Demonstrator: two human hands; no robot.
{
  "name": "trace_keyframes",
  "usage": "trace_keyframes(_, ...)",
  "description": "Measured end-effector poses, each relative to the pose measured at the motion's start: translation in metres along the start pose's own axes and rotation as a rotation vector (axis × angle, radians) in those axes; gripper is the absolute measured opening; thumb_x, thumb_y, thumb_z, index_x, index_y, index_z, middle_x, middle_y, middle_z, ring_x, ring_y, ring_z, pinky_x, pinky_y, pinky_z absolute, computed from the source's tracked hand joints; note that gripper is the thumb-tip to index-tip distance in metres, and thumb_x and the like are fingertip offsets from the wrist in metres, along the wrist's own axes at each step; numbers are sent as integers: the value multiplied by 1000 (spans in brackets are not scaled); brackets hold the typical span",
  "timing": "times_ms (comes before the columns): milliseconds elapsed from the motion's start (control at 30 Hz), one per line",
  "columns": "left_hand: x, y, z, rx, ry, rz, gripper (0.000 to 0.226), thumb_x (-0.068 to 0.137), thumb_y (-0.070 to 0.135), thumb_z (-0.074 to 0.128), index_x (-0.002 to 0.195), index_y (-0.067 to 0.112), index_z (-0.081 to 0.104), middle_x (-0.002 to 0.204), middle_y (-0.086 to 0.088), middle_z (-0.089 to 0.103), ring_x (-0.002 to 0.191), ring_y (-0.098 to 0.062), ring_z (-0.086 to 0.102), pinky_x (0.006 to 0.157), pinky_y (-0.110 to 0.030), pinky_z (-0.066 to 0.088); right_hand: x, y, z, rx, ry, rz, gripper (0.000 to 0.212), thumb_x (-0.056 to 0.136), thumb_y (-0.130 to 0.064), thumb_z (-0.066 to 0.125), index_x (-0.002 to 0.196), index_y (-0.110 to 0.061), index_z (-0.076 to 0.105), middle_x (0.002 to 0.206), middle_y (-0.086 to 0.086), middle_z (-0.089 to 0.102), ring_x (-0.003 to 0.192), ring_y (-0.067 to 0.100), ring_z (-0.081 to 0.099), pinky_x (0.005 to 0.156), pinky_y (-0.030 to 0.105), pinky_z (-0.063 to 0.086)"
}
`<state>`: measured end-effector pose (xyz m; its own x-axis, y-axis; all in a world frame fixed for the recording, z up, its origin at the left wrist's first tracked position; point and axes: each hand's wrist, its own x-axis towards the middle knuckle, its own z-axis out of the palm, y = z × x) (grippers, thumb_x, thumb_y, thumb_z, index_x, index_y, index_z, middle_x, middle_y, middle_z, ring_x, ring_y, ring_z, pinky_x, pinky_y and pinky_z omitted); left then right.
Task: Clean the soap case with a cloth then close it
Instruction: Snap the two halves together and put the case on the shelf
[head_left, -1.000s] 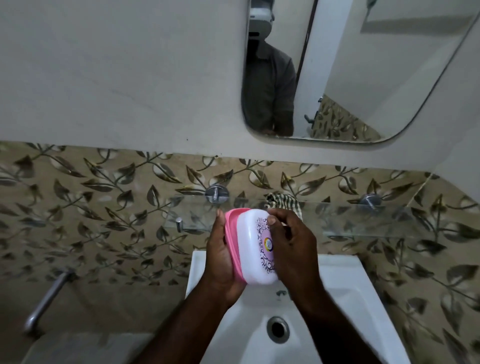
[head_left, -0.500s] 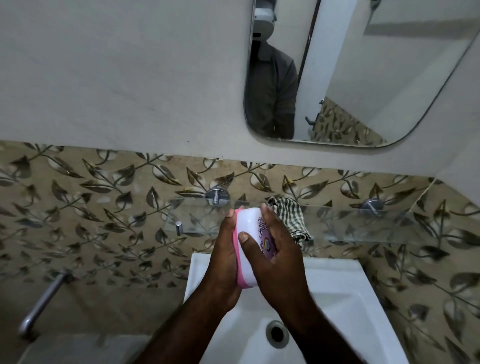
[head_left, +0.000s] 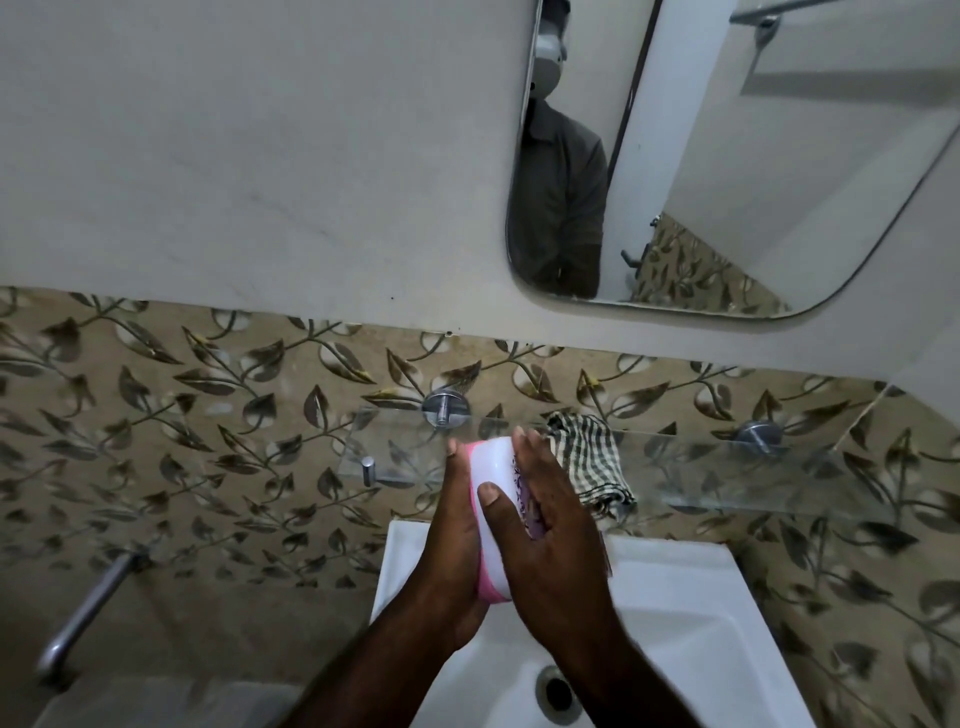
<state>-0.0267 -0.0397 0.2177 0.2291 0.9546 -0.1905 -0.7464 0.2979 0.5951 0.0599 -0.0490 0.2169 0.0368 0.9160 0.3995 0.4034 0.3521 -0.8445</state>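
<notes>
Squeezing white-lidded pink-based plastic soap case (head_left: 496, 483) between palms above white ceramic sink (head_left: 675, 597), likely snapping it closed: left hand (head_left: 457, 525) flat on base, fingers straight; right hand (head_left: 553, 545) gripping lid, thumb over rim. Green-checked cloth (head_left: 587, 462) parked at case's 2 o'clock (wiping seemingly finished).

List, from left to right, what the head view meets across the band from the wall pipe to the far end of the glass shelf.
metal pipe → shelf peg → left hand → soap case → right hand → checked cloth → right shelf bracket
</notes>
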Motion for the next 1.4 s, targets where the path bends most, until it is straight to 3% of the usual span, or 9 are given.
trace_keyframes(167,3,12,13,119,38,4,70,90,67,33,121,13,65,114,-13,72,103,-23,70,89,-33,55,14,-3,1,-45,-16,-48,58,87,-52,48,141,-38,31,151,-15,35,139,-9,26,118,26,24)
trace_keyframes(333,24,46,-2,99,62,-41,67,96,62,33,111,5,66,93,-18,73,78,-29,73,70,-37,57,24,-2,-6,17,-295,-63,99,67,-69,66,149,-39,20,156,-22,22,141,-8,23,113,14,23)
trace_keyframes(433,36,61,-15,125,156,-37,62,98,56,35,111,3,65,93,-20,73,78,-30,72,76,-39,53,27,16,-4,-151,-357,-253,91,71,-62,73,148,-33,33,159,-11,20,145,-2,18,113,14,23)
trace_keyframes(533,44,63,-22,495,283,97,48,96,50,47,109,9,67,106,-18,72,87,-27,70,78,-38,57,34,27,3,-215,-324,-245,83,72,-59,70,144,-28,42,157,-6,27,144,3,24,112,12,24)
trace_keyframes(667,46,55,-22,992,426,458,12,94,29,57,103,23,63,96,-1,71,81,-7,67,65,-22,55,43,40,8,-310,-187,-181,78,73,-53,62,138,-12,51,149,9,41,136,20,40,112,30,32)
trace_keyframes(833,57,42,-30,1311,340,634,40,87,30,42,102,7,72,97,-10,71,89,-22,65,83,-37,51,47,49,15,-507,-97,-180,70,68,-31,70,130,-1,57,138,28,50,123,48,51,100,53,37)
trace_keyframes(933,65,37,-30,1431,311,668,47,91,33,34,96,5,71,95,-13,72,88,-28,65,83,-40,50,53,48,17,-528,-137,-112,73,67,-30,67,136,-7,53,147,23,42,132,45,43,105,47,34)
trace_keyframes(1200,70,31,-37,1462,353,729,49,92,38,32,89,7,70,87,-10,71,81,-27,63,79,-38,49,56,44,13,-559,-245,-112,78,80,-32,69,149,-18,34,162,8,11,148,29,11,117,33,11)
trace_keyframes(1400,62,39,-36,1189,362,730,29,92,36,50,107,19,67,104,4,69,100,-14,64,88,-29,49,53,27,-4,-484,-35,-263,77,76,-48,57,142,-13,44,156,17,28,146,30,21,117,38,20)
